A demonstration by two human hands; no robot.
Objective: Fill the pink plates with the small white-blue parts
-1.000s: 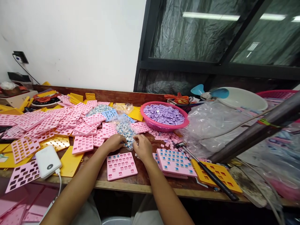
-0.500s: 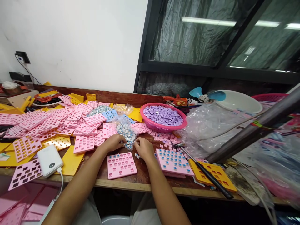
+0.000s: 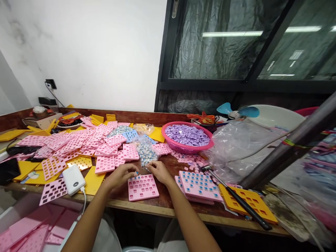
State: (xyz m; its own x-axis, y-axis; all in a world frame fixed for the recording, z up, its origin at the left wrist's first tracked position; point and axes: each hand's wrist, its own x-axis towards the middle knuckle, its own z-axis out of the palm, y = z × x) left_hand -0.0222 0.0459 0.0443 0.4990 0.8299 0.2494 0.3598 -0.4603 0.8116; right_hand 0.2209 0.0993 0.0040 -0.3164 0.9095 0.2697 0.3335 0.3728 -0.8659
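Left hand [image 3: 123, 176], pink board [image 3: 143, 189] by its fingertips, right hand [image 3: 159, 172] just beyond, both grips unclear

Head view, forward (and downward)

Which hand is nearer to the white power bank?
Left. The left hand is right of the power bank, beyond a yellow board; the right hand is farther right.

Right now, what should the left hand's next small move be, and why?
Probably lower the left hand slightly and press the blue piece it seems to hold into the top row of the panel: the fingertips are at that row, and most sockets there lack blue pieces, unlike the stacked panel on the right.
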